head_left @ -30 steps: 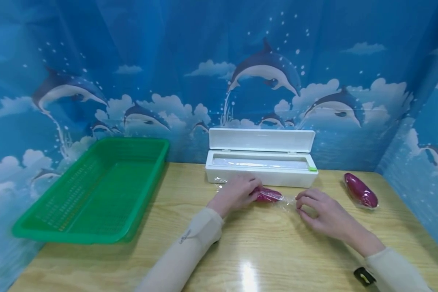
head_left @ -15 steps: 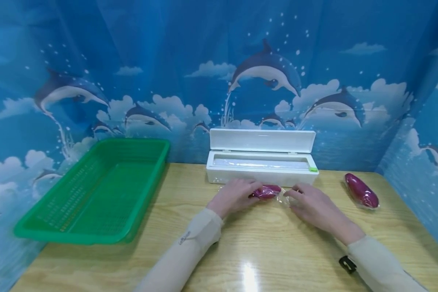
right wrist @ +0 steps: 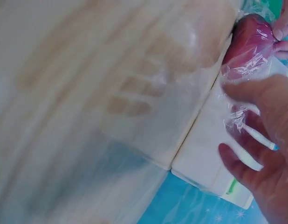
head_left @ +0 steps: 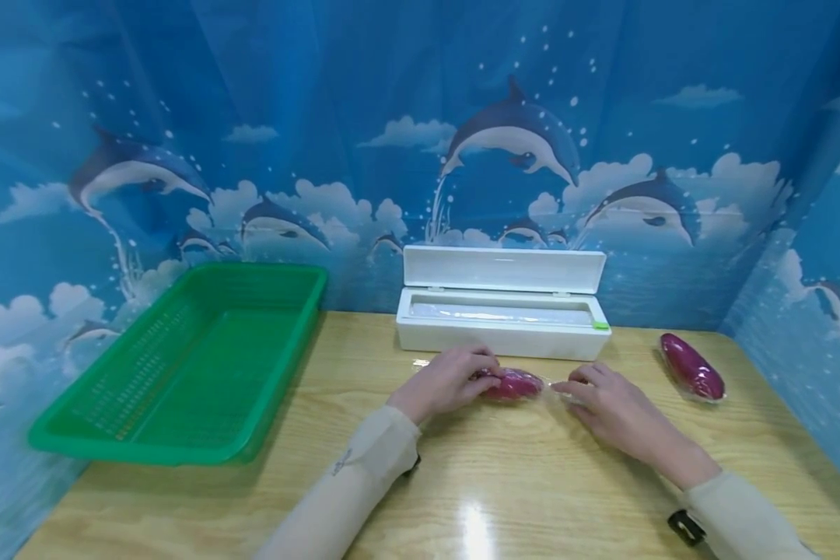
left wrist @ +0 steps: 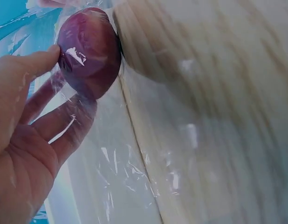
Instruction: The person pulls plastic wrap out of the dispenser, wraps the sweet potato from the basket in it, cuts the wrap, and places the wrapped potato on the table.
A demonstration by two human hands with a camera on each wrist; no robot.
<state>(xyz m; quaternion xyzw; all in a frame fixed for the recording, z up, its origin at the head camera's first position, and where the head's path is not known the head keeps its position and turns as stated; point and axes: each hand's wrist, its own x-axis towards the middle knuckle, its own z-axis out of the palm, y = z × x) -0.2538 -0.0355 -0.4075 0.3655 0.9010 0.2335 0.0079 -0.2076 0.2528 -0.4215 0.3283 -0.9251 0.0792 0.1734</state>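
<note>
A purple-red oblong vegetable (head_left: 518, 384), wrapped in clear cling film, lies on the table in front of the white box; its exact kind is hard to tell. My left hand (head_left: 455, 383) holds its left end between thumb and fingers, as the left wrist view also shows. At its right end the cling film (right wrist: 238, 116) gathers into a crumpled twist. My right hand (head_left: 612, 408) pinches that twist, apart from the vegetable itself. Another wrapped purple-red vegetable (head_left: 693, 367) lies at the table's right side, touched by neither hand.
Behind the hands stands the white cling film box (head_left: 504, 340), lid raised, with a green slider at its right end. A green plastic basket (head_left: 241, 447) occupies the left of the wooden table (head_left: 532, 498). A dolphin-print backdrop (head_left: 364, 93) rises along the back and right.
My right hand went left toward the vegetable, then back right with the film's end. The vegetable has shifted slightly toward the front, with the left hand still on it.
</note>
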